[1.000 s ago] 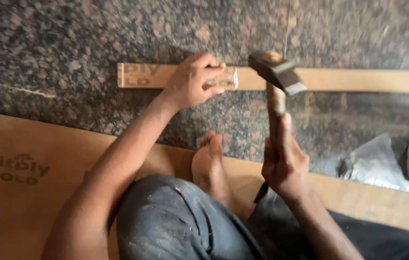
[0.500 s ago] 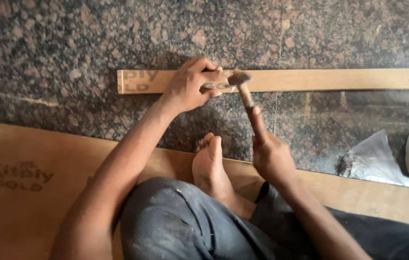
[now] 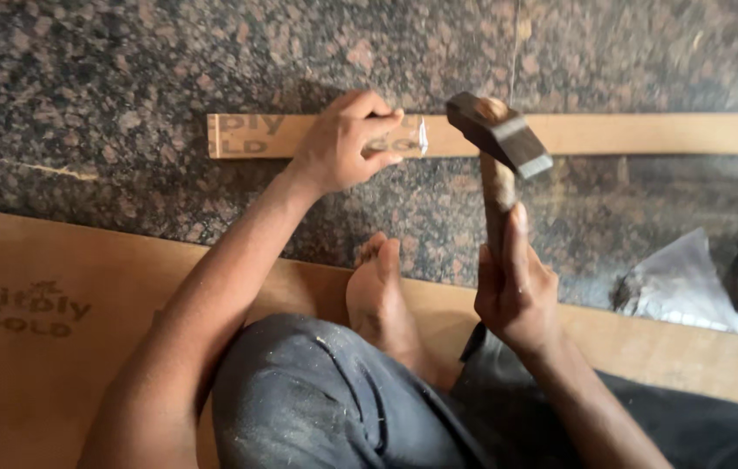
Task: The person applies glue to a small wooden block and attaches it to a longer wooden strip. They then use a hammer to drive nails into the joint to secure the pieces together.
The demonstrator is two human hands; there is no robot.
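Hammer up, nail held on the thin wood strip.

The left hand (image 3: 343,143) pinches a small shiny nail (image 3: 422,136) upright on the plywood strip (image 3: 647,133), which runs left to right across the top of the frame on the speckled stone floor (image 3: 126,69). The right hand (image 3: 515,291) is wrapped tight around the wooden handle of the hammer (image 3: 499,135). The dark hammer head hangs just right of the nail, a little above it. The left hand is the nearer one to the nail.

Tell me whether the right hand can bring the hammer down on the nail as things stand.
Probably yes: the right hand holds the hammer raised beside the nail, nothing between, though the left hand's fingertips pinch close.
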